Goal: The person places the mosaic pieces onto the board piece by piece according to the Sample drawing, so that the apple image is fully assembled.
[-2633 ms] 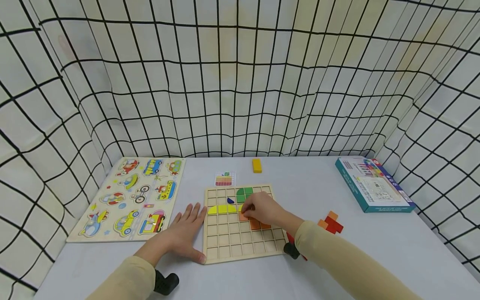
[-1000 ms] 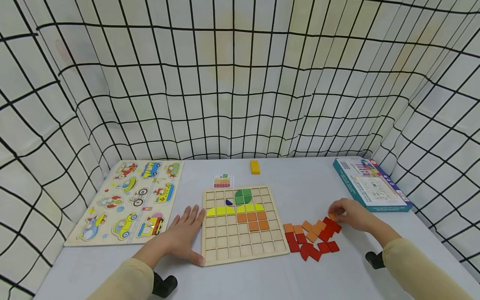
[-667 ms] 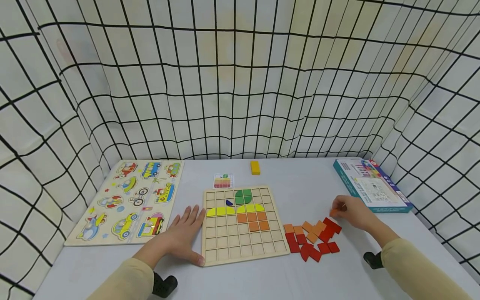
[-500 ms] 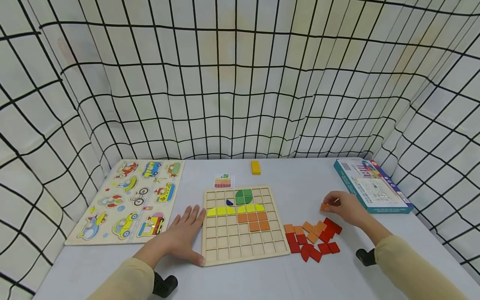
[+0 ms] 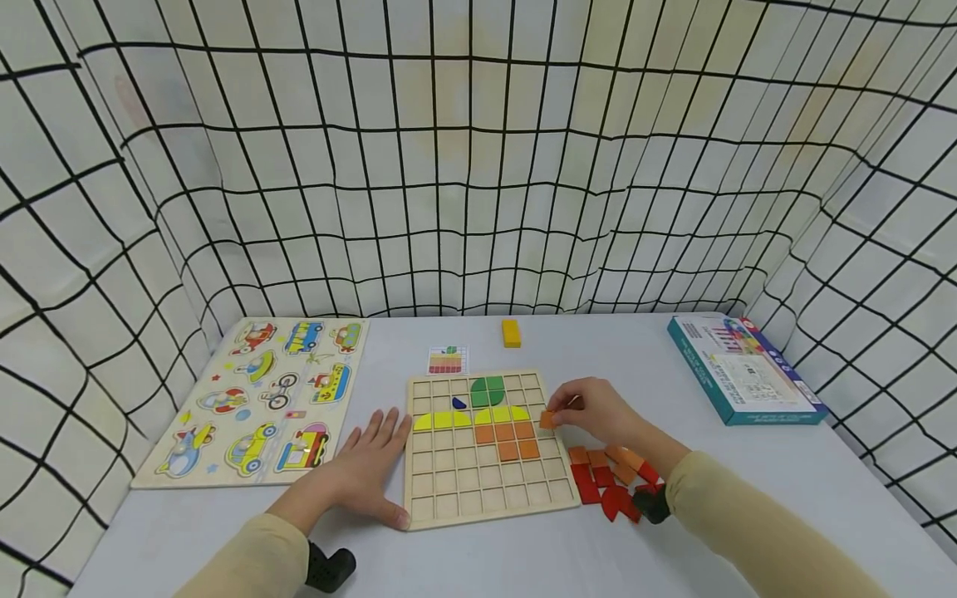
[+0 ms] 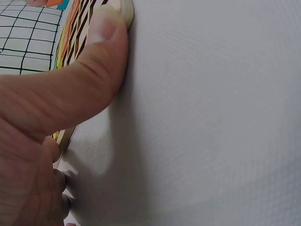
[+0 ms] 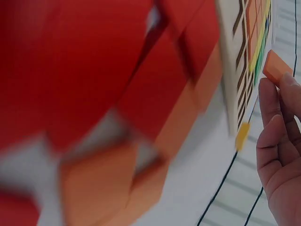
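A wooden grid board (image 5: 456, 497) lies mid-table with green, blue, yellow and orange tiles in its upper rows. My right hand (image 5: 591, 409) pinches a small orange tile (image 5: 547, 419) (image 7: 275, 67) at the board's right edge, level with the orange row. My left hand (image 5: 366, 463) lies flat on the table, fingers spread, its thumb (image 6: 96, 70) pressed against the board's left edge (image 6: 123, 9). Loose orange and red tiles (image 5: 606, 480) lie right of the board, partly under my right wrist.
A vehicle peg puzzle (image 5: 265, 394) lies at the left. A small pattern card (image 5: 447, 360) and a yellow block (image 5: 512, 331) sit behind the board. A teal box (image 5: 743, 369) lies at the far right. Grid-patterned cloth walls enclose the table.
My right hand picked an orange tile from the loose pile at the right and carried it left to the board's right edge. The left hand stayed put.
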Motion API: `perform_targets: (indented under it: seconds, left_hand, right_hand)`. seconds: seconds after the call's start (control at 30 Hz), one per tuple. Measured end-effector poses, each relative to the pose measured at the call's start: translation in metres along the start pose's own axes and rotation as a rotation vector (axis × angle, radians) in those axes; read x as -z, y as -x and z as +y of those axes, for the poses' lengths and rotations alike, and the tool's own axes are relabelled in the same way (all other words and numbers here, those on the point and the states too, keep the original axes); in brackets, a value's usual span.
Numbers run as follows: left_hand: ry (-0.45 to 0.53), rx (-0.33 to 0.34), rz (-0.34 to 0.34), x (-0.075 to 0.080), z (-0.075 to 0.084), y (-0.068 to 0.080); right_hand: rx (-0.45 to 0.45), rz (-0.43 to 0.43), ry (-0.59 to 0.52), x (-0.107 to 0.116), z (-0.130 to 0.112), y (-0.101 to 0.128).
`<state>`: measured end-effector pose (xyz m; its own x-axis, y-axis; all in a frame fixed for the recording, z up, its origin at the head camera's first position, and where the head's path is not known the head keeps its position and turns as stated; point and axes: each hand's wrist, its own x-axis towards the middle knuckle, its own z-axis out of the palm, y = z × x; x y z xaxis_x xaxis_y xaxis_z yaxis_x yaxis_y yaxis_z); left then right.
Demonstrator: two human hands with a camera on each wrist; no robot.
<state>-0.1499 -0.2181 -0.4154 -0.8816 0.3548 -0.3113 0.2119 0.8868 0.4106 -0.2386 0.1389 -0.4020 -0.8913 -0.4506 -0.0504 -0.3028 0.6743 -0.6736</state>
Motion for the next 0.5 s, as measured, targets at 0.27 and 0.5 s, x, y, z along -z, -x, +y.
perform_targets:
  seconds: [0.27,0.5]
  left_hand:
    - [-0.006,0.000,0.002,-0.001,0.000,0.000]
    - [-0.003,-0.001,-0.002,-0.001,0.000,-0.001]
  right_hand:
    - [0.098,-0.145,-0.008,-0.042,-0.040,-0.016]
    - [0.110,-0.168,0.063,-0.062,-0.054,-0.019]
